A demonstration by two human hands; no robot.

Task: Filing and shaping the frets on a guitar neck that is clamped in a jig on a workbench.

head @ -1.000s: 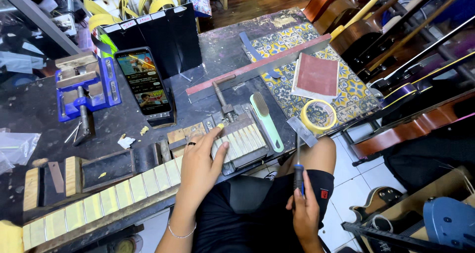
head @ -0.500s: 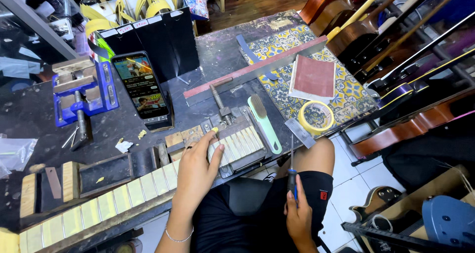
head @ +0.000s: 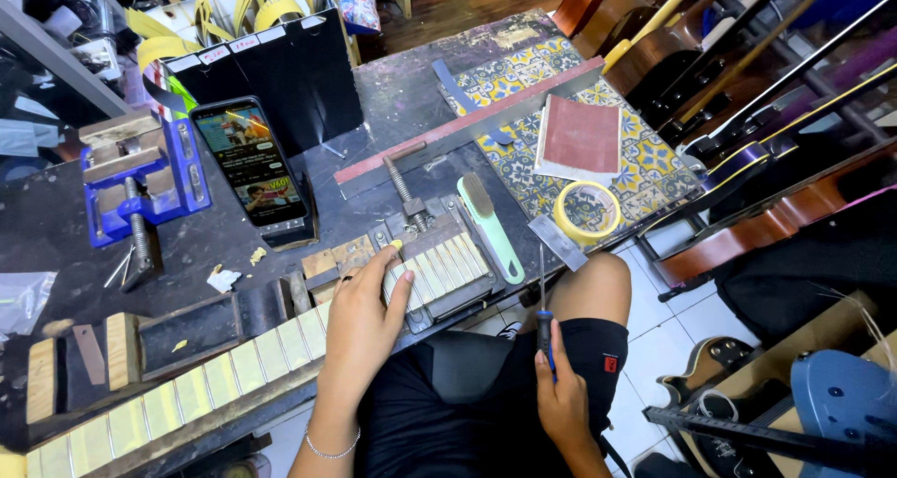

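The left hand (head: 363, 321) lies flat, fingers spread, pressing on the pale fretboard (head: 280, 347) where it enters the small metal vise (head: 439, 263) at the bench edge, gripping nothing. The right hand (head: 561, 399) is curled around a blue-handled screwdriver (head: 543, 319), its shaft pointing up beside the knee, well apart from the work. This looks like the steadying stage, tool not yet applied. Next the tip has to come across to the clamped frets while the left hand keeps its pressure on.
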